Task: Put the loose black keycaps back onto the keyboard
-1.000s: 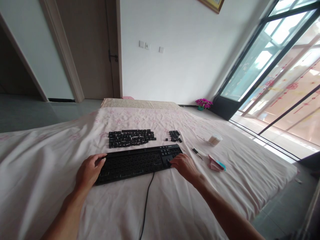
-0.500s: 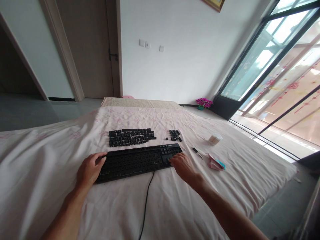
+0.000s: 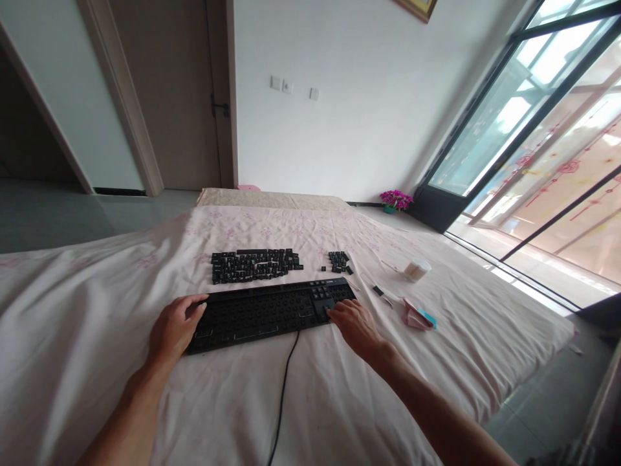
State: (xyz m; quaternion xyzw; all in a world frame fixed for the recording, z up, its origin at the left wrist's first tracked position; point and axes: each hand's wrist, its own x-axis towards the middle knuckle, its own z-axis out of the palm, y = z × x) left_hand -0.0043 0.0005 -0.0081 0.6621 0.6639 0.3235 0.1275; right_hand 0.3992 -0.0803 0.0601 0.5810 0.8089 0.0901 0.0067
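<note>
A black keyboard (image 3: 264, 312) with its keycaps taken off lies on a pale pink sheet (image 3: 97, 323). My left hand (image 3: 173, 329) grips the keyboard's left end, thumb on top. At the right end my right hand (image 3: 353, 321) rests with its fingertips on the frame. Just behind the keyboard, rows of loose black keycaps (image 3: 253, 265) are laid out, with a smaller group of keycaps (image 3: 339, 261) to their right. The keyboard's black cable (image 3: 284, 395) runs toward me over the sheet.
Right of the keyboard lie a pink cloth with a blue bit (image 3: 418, 317), a small black tool (image 3: 378, 291) and a round tub of cotton swabs (image 3: 416, 269). The bed's edge drops to the floor on the right. A flower pot (image 3: 395, 201) stands by the glass door.
My right hand has slid a little toward me along the keyboard's right end. The keyboard and my left hand have hardly moved.
</note>
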